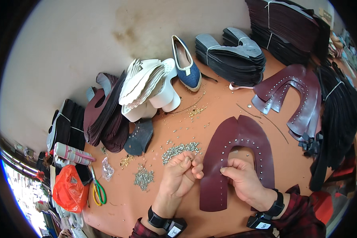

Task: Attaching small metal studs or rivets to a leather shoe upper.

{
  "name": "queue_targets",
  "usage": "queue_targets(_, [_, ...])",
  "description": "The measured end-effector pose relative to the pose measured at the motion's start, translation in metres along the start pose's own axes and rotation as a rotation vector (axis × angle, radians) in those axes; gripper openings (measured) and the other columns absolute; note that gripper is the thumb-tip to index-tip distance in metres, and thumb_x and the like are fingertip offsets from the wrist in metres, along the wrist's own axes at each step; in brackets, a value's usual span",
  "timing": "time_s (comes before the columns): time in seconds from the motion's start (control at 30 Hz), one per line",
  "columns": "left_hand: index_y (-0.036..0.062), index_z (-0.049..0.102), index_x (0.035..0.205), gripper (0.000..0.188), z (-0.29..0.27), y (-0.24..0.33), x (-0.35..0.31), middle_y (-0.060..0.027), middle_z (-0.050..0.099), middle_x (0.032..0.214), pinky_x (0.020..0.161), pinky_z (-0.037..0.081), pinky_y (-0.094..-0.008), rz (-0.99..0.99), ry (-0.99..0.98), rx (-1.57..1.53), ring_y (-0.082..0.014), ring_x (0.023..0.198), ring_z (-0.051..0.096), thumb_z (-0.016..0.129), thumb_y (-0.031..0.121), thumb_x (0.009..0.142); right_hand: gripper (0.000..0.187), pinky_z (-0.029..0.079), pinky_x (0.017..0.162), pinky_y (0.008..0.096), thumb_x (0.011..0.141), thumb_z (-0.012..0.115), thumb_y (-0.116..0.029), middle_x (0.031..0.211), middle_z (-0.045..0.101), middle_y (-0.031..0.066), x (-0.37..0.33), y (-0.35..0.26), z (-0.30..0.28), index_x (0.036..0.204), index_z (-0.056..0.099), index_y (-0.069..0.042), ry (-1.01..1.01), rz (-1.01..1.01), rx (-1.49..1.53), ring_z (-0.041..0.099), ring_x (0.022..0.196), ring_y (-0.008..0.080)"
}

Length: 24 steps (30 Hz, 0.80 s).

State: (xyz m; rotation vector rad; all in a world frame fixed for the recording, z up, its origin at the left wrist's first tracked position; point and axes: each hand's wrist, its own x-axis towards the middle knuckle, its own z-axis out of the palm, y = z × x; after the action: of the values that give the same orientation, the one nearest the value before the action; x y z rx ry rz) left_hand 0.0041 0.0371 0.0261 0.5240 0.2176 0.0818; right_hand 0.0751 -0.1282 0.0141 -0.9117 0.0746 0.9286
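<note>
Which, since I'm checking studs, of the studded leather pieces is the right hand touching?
The central maroon arch, under the right hand; other studded pieces overlap farther right.

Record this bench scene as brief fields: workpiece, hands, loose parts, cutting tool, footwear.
Workpiece: maroon U-shaped piece, studded along its inner edge
Left hand: fingers pinched together; anything held is unclear
Right hand: thumb on the workpiece's left leg
Loose parts: silver studs in heaps; gold pieces
Cutting tool: scissors, green and yellow handles
Footwear: blue shoe, white trim
</note>
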Motion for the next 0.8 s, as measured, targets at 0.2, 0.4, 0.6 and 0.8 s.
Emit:
queue_targets(0.2, [0.0017, 0.053, 0.087, 0.01, 0.001, -0.001, -0.001, -0.0073, 0.051, 0.078, 0.058, 0.046, -0.0284, -0.023, 0.046, -0.004, -0.0155, 0.065, 0.048, 0.048, 0.01, 0.087, 0.007, 0.044, 0.062, 0.0194, 0.081, 0.054, 0.0, 0.078, 0.058, 0.0037, 0.0, 0.002, -0.002, 0.087, 0.055, 0.002, 0.003, -0.003, 0.005, 0.053, 0.067, 0.0067])
queue_targets(0.4, [0.0002, 0.056, 0.087, 0.009, -0.001, 0.0, -0.001, -0.0114, 0.055, 0.081, 0.059, 0.052, -0.029, -0.027, 0.082, 0.091, -0.0193, 0.069, 0.057, 0.05, 0.007, 0.086, 0.006, 0.044, 0.062, 0.0194, 0.081, 0.054, 0.0, 0.077, 0.058, 0.0039, -0.001, 0.001, 0.001, 0.086, 0.054, 0.002, 0.011, -0.01, 0.01, 0.053, 0.067, 0.0064])
queue_targets(0.6, [-0.0011, 0.056, 0.087, 0.006, 0.001, -0.002, -0.002, -0.0125, 0.057, 0.084, 0.06, 0.053, -0.0295, -0.036, 0.062, 0.132, -0.0202, 0.07, 0.059, 0.052, 0.002, 0.083, 0.005, 0.043, 0.061, 0.019, 0.081, 0.054, -0.001, 0.078, 0.058, 0.0038, -0.002, -0.001, 0.001, 0.085, 0.055, 0.002, 0.014, -0.002, 0.001, 0.053, 0.068, 0.006])
queue_targets(0.8, [-0.0011, 0.057, 0.084, 0.004, 0.016, -0.007, -0.008, -0.0111, 0.057, 0.085, 0.064, 0.05, -0.0266, 0.035, 0.125, 0.437, -0.017, 0.071, 0.057, 0.055, -0.002, 0.08, 0.005, 0.042, 0.059, 0.0185, 0.081, 0.055, -0.002, 0.075, 0.057, 0.002, -0.003, -0.003, 0.004, 0.084, 0.055, 0.001, 0.03, 0.002, -0.018, 0.051, 0.065, 0.0047])
